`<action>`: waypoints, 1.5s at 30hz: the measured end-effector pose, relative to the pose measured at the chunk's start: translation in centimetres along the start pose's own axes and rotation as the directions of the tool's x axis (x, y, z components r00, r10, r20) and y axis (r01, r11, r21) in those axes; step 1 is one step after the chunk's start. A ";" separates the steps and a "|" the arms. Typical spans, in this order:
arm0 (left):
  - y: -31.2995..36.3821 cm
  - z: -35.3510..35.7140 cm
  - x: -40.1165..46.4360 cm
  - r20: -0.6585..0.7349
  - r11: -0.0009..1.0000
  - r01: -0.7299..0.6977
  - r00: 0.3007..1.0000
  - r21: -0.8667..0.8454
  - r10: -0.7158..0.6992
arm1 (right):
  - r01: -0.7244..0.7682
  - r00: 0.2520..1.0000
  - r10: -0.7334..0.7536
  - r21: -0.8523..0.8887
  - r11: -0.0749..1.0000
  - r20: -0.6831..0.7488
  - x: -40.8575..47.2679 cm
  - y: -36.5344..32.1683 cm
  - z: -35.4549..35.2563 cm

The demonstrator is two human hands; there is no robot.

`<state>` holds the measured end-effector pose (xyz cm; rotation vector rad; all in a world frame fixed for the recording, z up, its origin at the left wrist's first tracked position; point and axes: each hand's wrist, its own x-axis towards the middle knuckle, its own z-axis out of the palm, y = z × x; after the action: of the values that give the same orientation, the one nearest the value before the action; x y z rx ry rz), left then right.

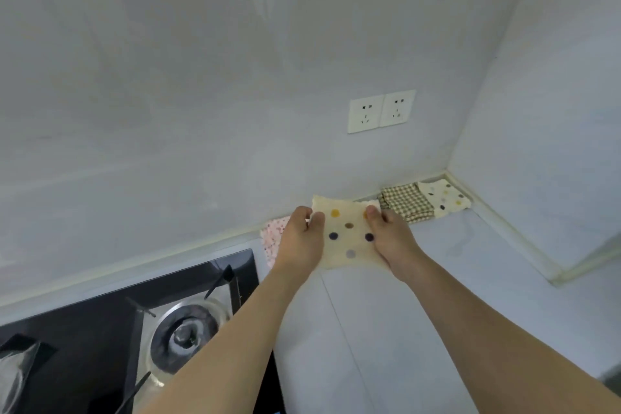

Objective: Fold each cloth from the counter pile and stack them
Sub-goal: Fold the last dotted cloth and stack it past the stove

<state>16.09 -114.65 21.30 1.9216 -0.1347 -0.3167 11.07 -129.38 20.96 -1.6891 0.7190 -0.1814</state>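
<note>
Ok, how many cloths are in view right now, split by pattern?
Cream polka-dot: 2, the one held up by the left hand and right hand, and a folded one in the corner
Brown gingham: 1
Pink speckled: 1, partly behind the left hand
Total: 4

Pale grey counter (pixel 453 279), running into a wall corner at the right, edged by a cream upstand strip. Black gas hob (pixel 100 329) set into the left end, with burner and pan supports. At the back edge, left to right: pink speckled cloth (pixel 274 239) just beside the hob; cream dotted cloth (pixel 349 242) near centre; folded checked cloth (pixel 408 203) touching folded cream dotted cloth (pixel 443 198) in the corner.
</note>
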 end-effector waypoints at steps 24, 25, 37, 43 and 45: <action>3.4 36.7 24.1 0.186 0.907 0.421 0.891 0.009 -0.415 | -0.189 0.974 0.141 -0.295 0.937 -0.178 34.1 11.5 -23.1; 3.1 37.1 24.7 0.176 0.903 0.430 0.888 0.015 -0.426 | -0.176 0.977 0.126 -0.313 0.933 -0.173 34.7 11.9 -23.1; 1.1 40.2 26.8 0.131 0.907 0.410 0.898 0.094 -0.420 | -0.134 0.965 -0.043 -0.624 0.770 -0.260 38.1 15.6 -22.2; 0.7 40.3 27.0 0.128 0.916 0.383 0.909 0.120 -0.397 | -0.139 0.964 -0.060 -0.684 0.716 -0.259 38.5 16.1 -21.8; 0.9 39.9 26.6 0.123 0.929 0.349 0.923 0.126 -0.364 | -0.140 0.962 -0.069 -0.699 0.701 -0.263 38.3 16.1 -21.7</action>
<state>30.28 -157.35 4.63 2.0209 0.1105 -0.7066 25.09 -169.71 1.57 -2.4288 1.1285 -0.1068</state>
